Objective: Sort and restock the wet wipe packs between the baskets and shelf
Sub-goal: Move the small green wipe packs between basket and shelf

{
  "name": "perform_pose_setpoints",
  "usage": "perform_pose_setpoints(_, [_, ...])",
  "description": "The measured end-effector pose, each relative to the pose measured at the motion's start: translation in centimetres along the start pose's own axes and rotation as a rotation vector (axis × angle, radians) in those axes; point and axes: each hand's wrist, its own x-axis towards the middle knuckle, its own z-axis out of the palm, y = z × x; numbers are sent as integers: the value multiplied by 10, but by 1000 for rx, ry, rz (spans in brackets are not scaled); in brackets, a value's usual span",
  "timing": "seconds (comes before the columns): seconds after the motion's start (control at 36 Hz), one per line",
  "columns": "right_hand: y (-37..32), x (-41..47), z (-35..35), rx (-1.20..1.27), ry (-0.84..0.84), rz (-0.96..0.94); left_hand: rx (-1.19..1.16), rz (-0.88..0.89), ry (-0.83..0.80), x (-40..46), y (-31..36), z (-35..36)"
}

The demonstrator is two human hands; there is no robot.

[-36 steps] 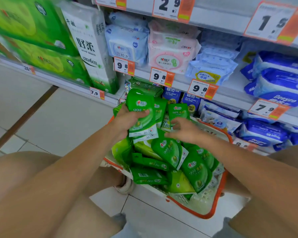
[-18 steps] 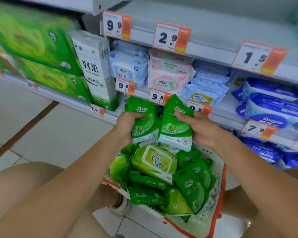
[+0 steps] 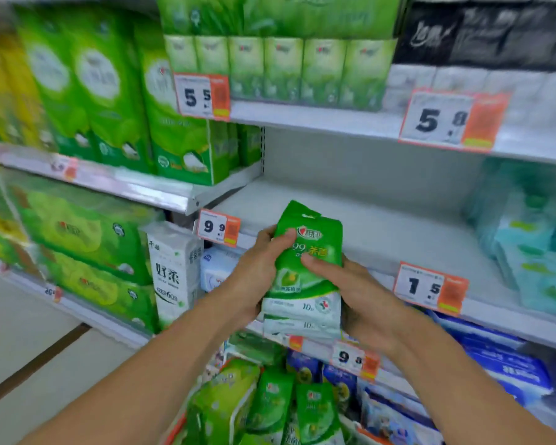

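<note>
Your left hand (image 3: 254,274) and right hand (image 3: 363,293) pinch stacked packs (image 3: 305,271) near the shelf (image 3: 398,226); loosen and the lower ones slip out.

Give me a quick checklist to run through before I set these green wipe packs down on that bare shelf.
1. Grip on the green wipe packs: ok. The left hand and right hand hold the stack from both sides.
2. Stack squared up: cannot tell. At least two packs show at the bottom edge, slightly offset.
3. Landing room on the shelf: ok. The board behind the packs is bare as far as the teal packs on the right.
4. Right price slot: cannot tell. The tags nearest read 9.9 and 1.5; no product name is legible.
5. More stock to follow: ok. Green packs remain in the basket below.
</note>
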Motion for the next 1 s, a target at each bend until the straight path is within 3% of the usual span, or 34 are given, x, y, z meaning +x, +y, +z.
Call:
perform_pose_setpoints(0.08, [-37,28,-2,16,34,-44,184,210,6,41,40,-9])
perform_pose_setpoints(0.17, [-70,79,-9,28,111,-39,646,417,148,92,66,-35])
perform_pose_setpoints(0.22, [-85,121,-14,-22,154,-44,1100,388,159,123,68,-59])
perform_pose_setpoints(0.28, [-89,171,-25,-61,224,-47,1501,243,46,142,64,-74])
perform_pose_setpoints(0.36, [-83,247,-42,-103,340,-109,1875,32,-168,164,52,-84])
perform_pose_setpoints(0.5, [-71,367,-68,-215,407,-334,2033,-35,-278,190,57,-86])
perform_pose_setpoints(0.64, [-76,440,-73,-650,481,-503,2069,-78,-306,201,66,-87])
perform_pose_setpoints(0.75, [-70,463,-61,-716,532,-473,2050,-58,-280,206,72,-83])
perform_pose_setpoints(0.86, [-57,473,-54,-674,557,-324,2039,-36,-264,208,71,-81])
perform_pose_setpoints(1.0, [-68,471,-58,-638,474,-213,2030,-30,-259,207,68,-82])
